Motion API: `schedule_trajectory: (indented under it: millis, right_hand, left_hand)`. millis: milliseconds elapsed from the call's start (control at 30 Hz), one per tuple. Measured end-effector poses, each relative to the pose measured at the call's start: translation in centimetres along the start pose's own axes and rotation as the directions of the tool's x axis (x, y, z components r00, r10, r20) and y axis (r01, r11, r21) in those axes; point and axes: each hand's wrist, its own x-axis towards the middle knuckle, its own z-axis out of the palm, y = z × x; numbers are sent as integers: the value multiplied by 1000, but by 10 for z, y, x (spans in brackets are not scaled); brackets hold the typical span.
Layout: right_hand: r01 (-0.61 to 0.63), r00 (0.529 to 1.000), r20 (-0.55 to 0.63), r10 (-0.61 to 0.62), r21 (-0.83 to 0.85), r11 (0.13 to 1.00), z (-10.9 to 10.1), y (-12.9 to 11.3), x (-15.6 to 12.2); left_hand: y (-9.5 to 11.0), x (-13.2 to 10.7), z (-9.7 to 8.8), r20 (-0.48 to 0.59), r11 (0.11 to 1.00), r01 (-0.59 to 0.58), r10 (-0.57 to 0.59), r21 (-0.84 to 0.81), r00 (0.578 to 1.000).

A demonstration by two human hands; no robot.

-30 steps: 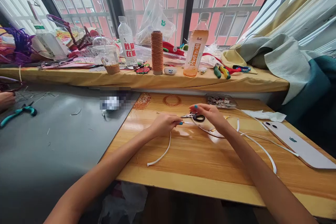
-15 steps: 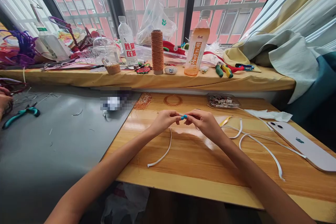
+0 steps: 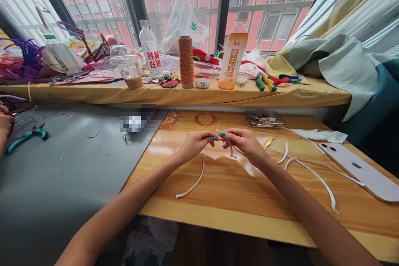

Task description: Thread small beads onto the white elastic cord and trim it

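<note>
My left hand (image 3: 198, 144) is closed in a pinch above the wooden board, with a white cord (image 3: 199, 176) hanging from beneath it to the board. Close beside it, my right hand (image 3: 242, 143) pinches a cord whose short, frayed end (image 3: 230, 147) droops below the fingers. The fingertips of both hands nearly meet; a small light bit shows between them, too small to name. Whether the two cord parts are one piece is hidden by the fingers. More white cords (image 3: 318, 176) lie to the right of my right forearm.
A coil of copper-coloured wire (image 3: 205, 119), loose wire pieces (image 3: 170, 120) and a clear tray of small pieces (image 3: 265, 118) lie behind my hands. A phone (image 3: 358, 170) is at right. Pliers (image 3: 28, 137) and another person's hand (image 3: 4, 122) are at left. Bottles (image 3: 234, 60) and a thread spool (image 3: 186, 62) stand on the ledge.
My right hand has shifted slightly right and turned, and the short cord end now hangs visibly below its fingers. My left hand stays nearly in place.
</note>
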Motion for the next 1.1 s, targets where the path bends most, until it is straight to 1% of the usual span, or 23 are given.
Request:
schedule_trajectory:
  millis: [33,100,200,267,333,367,433,533,667,733,833,900,933,1000,1100]
  right_hand:
    - [-25,1000,10,24,22,999,0,0,0]
    - [-84,996,26,82,75,994,0,1,1]
    - [-172,985,28,170,142,975,-1,1,2]
    - [-213,977,11,214,160,964,-3,1,2]
    - [-235,971,1,238,162,958,-4,1,1]
    - [-240,970,1,243,160,958,-4,1,1]
    - [-243,969,9,245,156,957,-3,1,1]
    - [-256,966,12,257,155,954,-2,0,1]
    - [-279,960,7,281,149,949,-2,-3,0]
    - [-283,959,12,284,134,950,-2,-3,0]
    - [-276,961,18,276,111,955,-3,-3,0]
    - [-262,965,16,262,103,959,-4,-2,0]
    - [-250,968,12,250,104,963,-4,-2,1]
    - [-214,977,-3,215,115,970,-4,-3,1]
    - [-170,985,-17,174,142,975,-4,-3,0]
  left_hand:
    - [-2,0,0,-17,996,-59,60,66,998]
    - [-7,0,2,-17,976,-156,160,154,987]
    - [-15,0,2,-1,935,-253,261,248,965]
    - [-19,-1,0,14,875,-320,338,362,941]
    - [-22,-2,-1,29,783,-373,414,497,910]
    - [-23,-2,-2,29,735,-384,445,558,895]
    - [-22,-3,-3,9,663,-366,477,653,879]
    - [-19,-4,-3,-12,623,-314,461,717,887]
    - [-13,-4,-5,-26,675,-293,420,677,907]
    - [-9,-4,-7,-55,695,-288,427,658,903]
    - [-4,-5,-10,-106,709,-288,456,643,884]
    - [-2,-5,-10,-134,739,-292,457,607,879]
    - [-2,-4,-10,-142,764,-290,443,576,885]
    - [-4,-3,-8,-139,831,-269,378,488,915]
    - [-7,-2,-4,-79,917,-202,243,345,967]
